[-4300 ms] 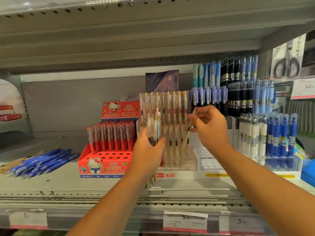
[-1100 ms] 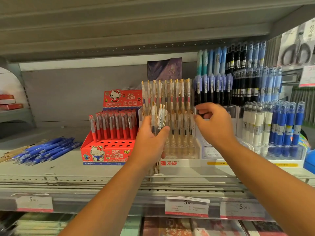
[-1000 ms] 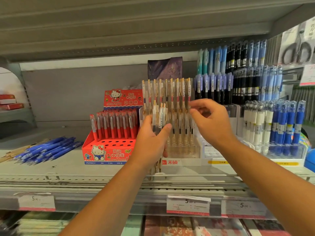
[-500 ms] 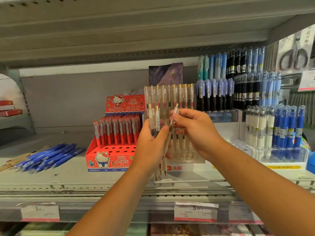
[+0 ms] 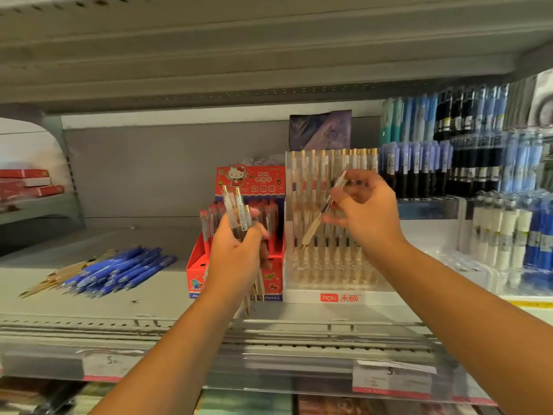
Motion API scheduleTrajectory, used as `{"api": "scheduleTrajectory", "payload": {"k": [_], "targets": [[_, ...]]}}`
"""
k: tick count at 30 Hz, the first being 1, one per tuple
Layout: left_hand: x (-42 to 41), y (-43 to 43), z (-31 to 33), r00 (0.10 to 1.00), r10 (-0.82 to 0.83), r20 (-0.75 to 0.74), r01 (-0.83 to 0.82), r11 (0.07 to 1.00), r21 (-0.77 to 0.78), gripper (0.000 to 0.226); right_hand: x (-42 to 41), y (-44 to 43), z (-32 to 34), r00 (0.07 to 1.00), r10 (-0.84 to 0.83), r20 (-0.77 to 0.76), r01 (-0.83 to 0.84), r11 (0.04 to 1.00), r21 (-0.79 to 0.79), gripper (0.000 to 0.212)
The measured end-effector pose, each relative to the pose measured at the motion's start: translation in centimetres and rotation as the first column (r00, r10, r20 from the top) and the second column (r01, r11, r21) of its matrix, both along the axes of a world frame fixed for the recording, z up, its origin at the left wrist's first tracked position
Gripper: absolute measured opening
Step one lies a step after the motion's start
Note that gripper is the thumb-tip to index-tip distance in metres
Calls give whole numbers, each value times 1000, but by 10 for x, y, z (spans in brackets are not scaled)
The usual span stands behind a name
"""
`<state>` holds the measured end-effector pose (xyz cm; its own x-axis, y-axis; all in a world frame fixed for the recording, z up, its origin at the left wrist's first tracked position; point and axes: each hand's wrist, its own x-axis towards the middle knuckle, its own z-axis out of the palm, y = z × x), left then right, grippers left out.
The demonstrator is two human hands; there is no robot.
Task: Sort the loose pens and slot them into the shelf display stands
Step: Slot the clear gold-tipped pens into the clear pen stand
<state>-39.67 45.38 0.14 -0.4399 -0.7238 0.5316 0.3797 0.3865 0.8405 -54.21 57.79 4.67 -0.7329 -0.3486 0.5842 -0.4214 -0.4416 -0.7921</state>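
Clear pen at right hand fingertips — pen bundle tight in left hand.

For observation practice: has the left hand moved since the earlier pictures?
Yes. The left hand, gripping pens, shifted left, from the clear stand to the red box.

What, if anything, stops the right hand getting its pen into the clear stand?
Probably nothing, likely yes: the right hand pinches the pen tip-down before the clear stand; the left hand and its bundle sit aside. Free slots are too blurred to confirm.
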Motion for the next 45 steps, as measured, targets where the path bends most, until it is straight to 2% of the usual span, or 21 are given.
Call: {"api": "scheduleTrajectory", "payload": {"k": [5,14,19,22,25,28,32,34,36,38,40,43,45], "targets": [[4,-3,2,997,-70,19,70,997,27,10,7,-20,-8,990,-25,-138,42,991,124,29],[3,0,4,973,-230,12,229,972,55,15,9,-34,-17,950,-55,-308,134,961,242,26],[2,0,1,971,-240,17,240,970,26,14,11,-37,-28,917,-48,-396,223,884,410,28],[3,0,0,968,-253,-1,253,967,30,14,11,-35,-30,931,-59,-360,218,881,420,25],[5,-1,0,965,-263,6,262,965,13,11,11,-32,-29,892,-92,-442,301,851,431,21],[6,-1,0,964,-264,18,264,965,7,11,13,-30,-30,862,-111,-495,355,829,433,28],[8,-1,0,963,-268,1,268,963,41,12,20,-26,-29,841,-205,-501,408,849,337,34],[9,-1,0,960,-281,5,280,959,48,12,25,-23,-24,892,-167,-420,315,896,314,22],[9,-1,0,955,-296,22,294,955,44,13,33,-19,-18,950,-6,-314,122,928,351,11],[9,0,-1,948,-314,41,314,949,25,14,41,-16,-13,961,183,-208,-84,908,410,16],[10,2,-1,943,-329,49,329,944,5,14,46,-15,-12,951,295,-97,-224,867,446,22],[11,3,-2,940,-335,63,337,942,-13,12,49,-13,-10,937,347,27,-321,831,454,19],[12,4,-1,935,-345,87,348,937,-26,11,49,-11,-11,936,350,45,-331,827,455,15]]}}
